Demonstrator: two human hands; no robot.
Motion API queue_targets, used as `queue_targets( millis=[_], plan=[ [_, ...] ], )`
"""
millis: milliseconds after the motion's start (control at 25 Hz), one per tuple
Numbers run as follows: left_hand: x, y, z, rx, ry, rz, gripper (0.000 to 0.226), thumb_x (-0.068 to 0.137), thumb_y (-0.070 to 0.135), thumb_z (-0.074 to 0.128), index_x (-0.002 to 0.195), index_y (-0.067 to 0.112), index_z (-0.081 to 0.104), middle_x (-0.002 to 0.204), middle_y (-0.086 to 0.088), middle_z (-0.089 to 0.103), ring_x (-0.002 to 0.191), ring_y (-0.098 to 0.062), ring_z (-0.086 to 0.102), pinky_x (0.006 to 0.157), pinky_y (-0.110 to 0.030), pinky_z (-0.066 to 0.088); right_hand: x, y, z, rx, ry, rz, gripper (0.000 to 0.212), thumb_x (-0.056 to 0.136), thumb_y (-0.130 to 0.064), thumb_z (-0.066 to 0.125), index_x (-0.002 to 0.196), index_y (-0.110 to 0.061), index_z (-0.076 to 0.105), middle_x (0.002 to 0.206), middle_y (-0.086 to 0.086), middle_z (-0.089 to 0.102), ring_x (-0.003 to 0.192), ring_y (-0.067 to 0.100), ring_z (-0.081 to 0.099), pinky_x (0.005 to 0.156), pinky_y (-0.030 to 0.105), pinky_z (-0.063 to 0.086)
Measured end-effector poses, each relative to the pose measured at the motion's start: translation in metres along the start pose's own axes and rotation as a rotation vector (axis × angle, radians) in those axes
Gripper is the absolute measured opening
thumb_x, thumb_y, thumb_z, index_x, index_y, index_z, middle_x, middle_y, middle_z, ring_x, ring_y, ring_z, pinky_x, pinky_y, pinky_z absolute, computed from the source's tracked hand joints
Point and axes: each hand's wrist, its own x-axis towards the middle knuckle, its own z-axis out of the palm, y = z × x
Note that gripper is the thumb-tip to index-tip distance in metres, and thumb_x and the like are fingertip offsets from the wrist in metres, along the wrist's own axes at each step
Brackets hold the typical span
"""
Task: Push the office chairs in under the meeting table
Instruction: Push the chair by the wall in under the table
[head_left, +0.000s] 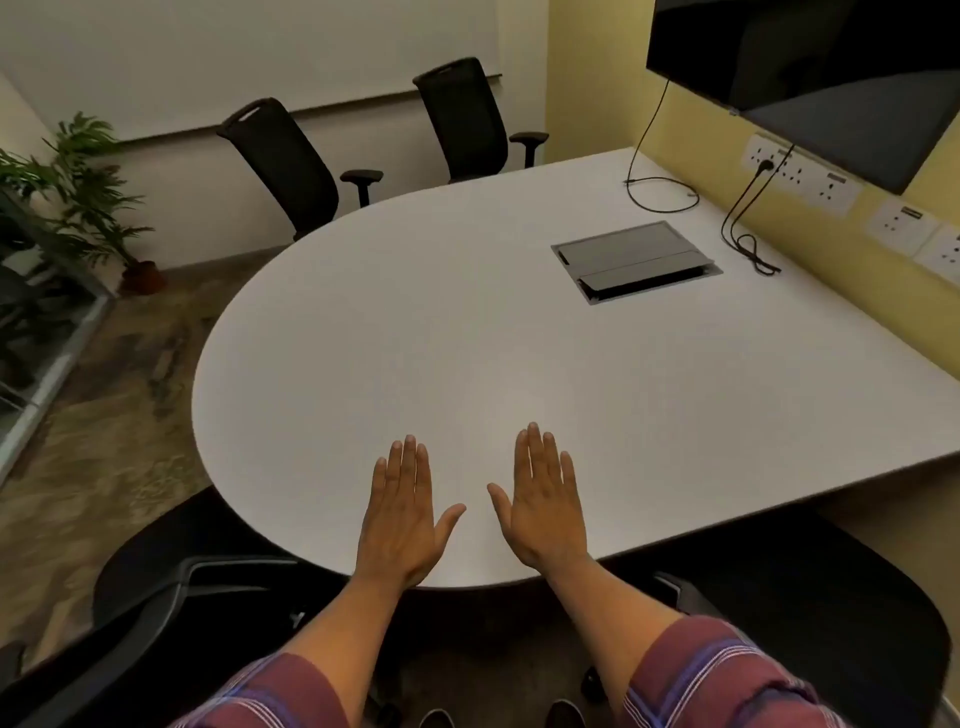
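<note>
Chairs first: two black office chairs (283, 166) (467, 122) sit on the far side of the white worktop (467, 322), the left one pulled back and angled away, the right one closer in. Two more are near me, one at lower left (171, 618) and one at lower right (831, 613). My left hand (402, 519) and right hand (545, 499) are flat on the near edge, fingers spread out, holding nothing, just beside each other.

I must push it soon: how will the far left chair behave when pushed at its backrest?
The far left chair is an office type, so it probably rolls easily, though its base is hidden. The floor looks like carpet, which may add drag. Its tall back could lean or swivel if pushed high.
</note>
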Motion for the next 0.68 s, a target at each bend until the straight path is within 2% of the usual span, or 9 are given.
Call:
queue_targets(
  millis=[80, 240, 360, 480, 680],
  plan=[
    [-0.006, 0.001, -0.007, 0.001, -0.004, 0.006, 0.099, 0.103, 0.075, 0.013, 0.168, 0.002, -0.004, 0.178, -0.019, -0.013, 0.166, -0.035, -0.010, 0.134, -0.053, -0.001, -0.006, -0.003, -0.005, -0.008, 0.012, 0.009, 0.087, 0.105, -0.069, -0.001, 0.161, -0.013, -0.036, 0.172, 0.007, -0.041, 0.160, 0.027, -0.034, 0.134, 0.050, -0.012],
    [-0.009, -0.002, -0.012, 0.002, 0.031, 0.072, 0.098, 0.103, 0.074, 0.016, 0.169, 0.002, 0.001, 0.179, -0.019, -0.008, 0.166, -0.037, -0.005, 0.133, -0.053, 0.001, -0.030, -0.001, -0.006, -0.036, 0.006, 0.052, 0.087, 0.098, -0.072, -0.015, 0.158, -0.015, -0.041, 0.169, 0.006, -0.046, 0.159, 0.027, -0.037, 0.134, 0.050, -0.012],
    [-0.019, -0.003, -0.015, -0.013, 0.043, 0.148, 0.098, 0.103, 0.072, 0.020, 0.168, 0.000, 0.007, 0.179, -0.021, -0.002, 0.166, -0.039, 0.001, 0.132, -0.053, 0.004, -0.058, -0.002, -0.002, -0.058, -0.014, 0.088, 0.086, 0.103, -0.071, -0.005, 0.158, -0.015, -0.041, 0.167, 0.005, -0.049, 0.159, 0.028, -0.038, 0.133, 0.050, -0.013],
    [-0.039, -0.008, -0.013, -0.043, 0.035, 0.224, 0.097, 0.104, 0.071, 0.021, 0.168, 0.000, 0.007, 0.179, -0.021, -0.002, 0.166, -0.039, 0.001, 0.132, -0.052, 0.002, -0.091, -0.017, 0.006, -0.080, -0.027, 0.148, 0.087, 0.099, -0.072, -0.011, 0.158, -0.015, -0.042, 0.167, 0.005, -0.050, 0.158, 0.028, -0.038, 0.131, 0.048, -0.015],
    [-0.085, -0.015, -0.005, -0.051, -0.016, 0.351, 0.098, 0.104, 0.074, 0.012, 0.168, 0.003, -0.003, 0.178, -0.020, -0.011, 0.166, -0.037, -0.008, 0.132, -0.051, -0.004, -0.152, -0.050, 0.015, -0.135, -0.008, 0.224, 0.086, 0.110, -0.067, 0.011, 0.166, -0.014, -0.027, 0.172, 0.008, -0.038, 0.161, 0.029, -0.031, 0.135, 0.050, -0.010]
  ],
)
